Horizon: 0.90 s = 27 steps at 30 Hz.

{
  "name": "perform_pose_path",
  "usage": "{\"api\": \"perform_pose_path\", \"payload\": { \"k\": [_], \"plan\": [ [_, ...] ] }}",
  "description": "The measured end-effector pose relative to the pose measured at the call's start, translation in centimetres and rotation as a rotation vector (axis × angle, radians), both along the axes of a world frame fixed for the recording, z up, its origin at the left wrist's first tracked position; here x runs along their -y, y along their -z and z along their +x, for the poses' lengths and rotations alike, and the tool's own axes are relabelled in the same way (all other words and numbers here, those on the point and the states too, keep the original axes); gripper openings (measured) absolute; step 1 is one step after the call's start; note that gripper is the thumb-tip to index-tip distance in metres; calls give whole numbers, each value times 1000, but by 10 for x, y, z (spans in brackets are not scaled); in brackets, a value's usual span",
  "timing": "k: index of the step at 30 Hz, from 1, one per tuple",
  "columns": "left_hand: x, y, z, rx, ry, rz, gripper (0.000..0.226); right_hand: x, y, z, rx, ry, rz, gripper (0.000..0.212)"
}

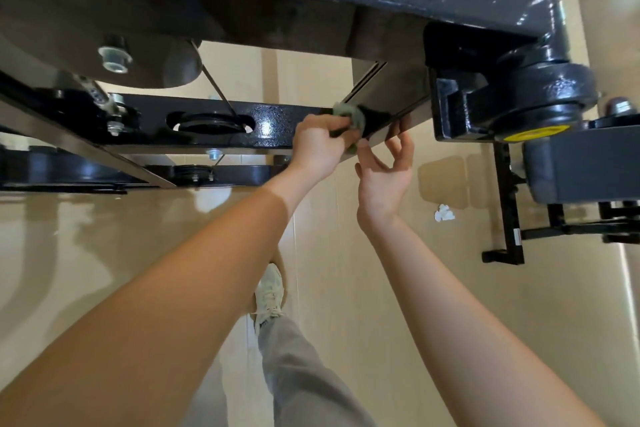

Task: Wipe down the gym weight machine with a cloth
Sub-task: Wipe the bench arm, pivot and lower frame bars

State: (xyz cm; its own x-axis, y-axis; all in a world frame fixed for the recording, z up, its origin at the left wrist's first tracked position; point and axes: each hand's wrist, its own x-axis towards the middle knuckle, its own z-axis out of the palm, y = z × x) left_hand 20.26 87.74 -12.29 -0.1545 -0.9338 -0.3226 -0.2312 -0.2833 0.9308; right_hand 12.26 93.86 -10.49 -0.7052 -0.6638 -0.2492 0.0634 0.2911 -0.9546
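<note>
Green cloth (347,113) is being squeezed in left grip (318,146) and pressing on dark machine bar (398,97); right grip (384,173) is hanging wide, holding nothing, just beneath bar.

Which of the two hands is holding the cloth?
The left hand grips the crumpled grey-green cloth against the black metal beam; the right hand holds nothing.

The cloth (348,117) lies against the weight machine's crossbar (277,121), held by the left hand (318,146). Just right of the cloth is the right hand (384,170). Left of the cloth, a pulley (211,124) sits in the crossbar. Well to the right, a paper scrap (444,212) lies on the floor (329,270).
</note>
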Motion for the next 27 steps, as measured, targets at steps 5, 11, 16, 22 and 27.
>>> {"api": "perform_pose_path", "payload": {
  "k": [5,11,16,22,27],
  "plan": [
    [0,20,-8,-32,-51,153,35,-3,3,-8,-4,-56,46,47],
    [2,2,-15,-167,-157,99,29,-4,2,-8,-54,-79,48,46],
    [-2,-20,-23,-256,-220,-68,20,-7,5,-13,-38,-139,38,60],
    [-4,12,-8,146,51,-142,16,-14,6,-9,-54,-189,28,79],
    [-22,31,21,509,273,-247,21,-22,5,-9,-87,-281,52,88]
  ]
}}
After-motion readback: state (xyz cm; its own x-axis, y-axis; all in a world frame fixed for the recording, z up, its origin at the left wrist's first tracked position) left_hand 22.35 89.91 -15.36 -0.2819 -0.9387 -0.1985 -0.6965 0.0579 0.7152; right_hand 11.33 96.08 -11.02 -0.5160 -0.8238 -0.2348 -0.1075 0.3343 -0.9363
